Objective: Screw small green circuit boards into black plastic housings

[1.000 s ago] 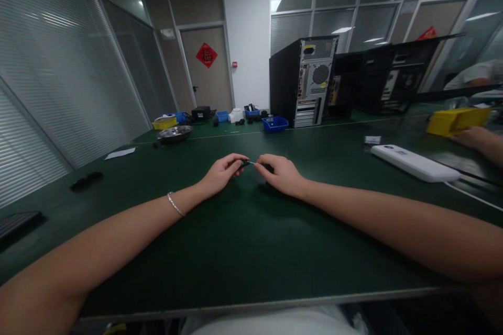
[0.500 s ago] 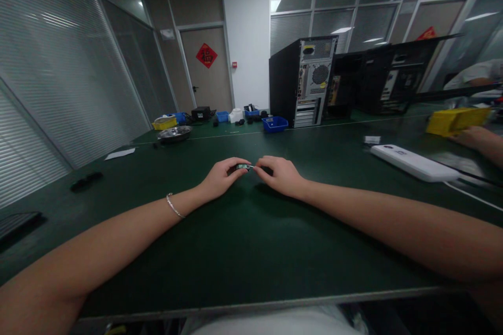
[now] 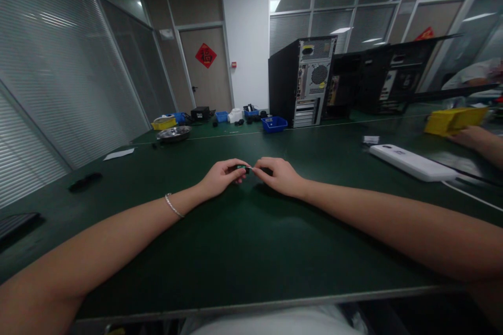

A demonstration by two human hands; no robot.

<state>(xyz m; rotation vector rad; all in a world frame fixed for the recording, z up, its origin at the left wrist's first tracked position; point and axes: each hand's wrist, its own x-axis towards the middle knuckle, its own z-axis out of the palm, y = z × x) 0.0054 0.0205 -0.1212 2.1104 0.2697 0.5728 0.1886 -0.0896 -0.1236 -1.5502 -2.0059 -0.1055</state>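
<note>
My left hand (image 3: 223, 178) pinches a small green circuit board (image 3: 242, 167) between thumb and fingers just above the table. Most of the board is hidden by the fingers. Close on its right, my right hand (image 3: 280, 176) has thumb and forefinger pressed together on a tiny light-coloured piece (image 3: 251, 168) that meets the board's right end. That piece is too small to name, and I cannot tell whether it is fixed to the board. Both hands rest low over the green table (image 3: 251, 251).
A white power strip (image 3: 412, 162) with cables lies to the right. Beyond it another person's hand (image 3: 475, 138) touches a yellow bin (image 3: 454, 121). Computer towers (image 3: 301, 84), a blue bin (image 3: 274, 124) and a metal dish (image 3: 174, 134) stand at the back.
The board has tilted slightly in my left hand, so less of its face shows. My right hand keeps its pinch almost in place.
</note>
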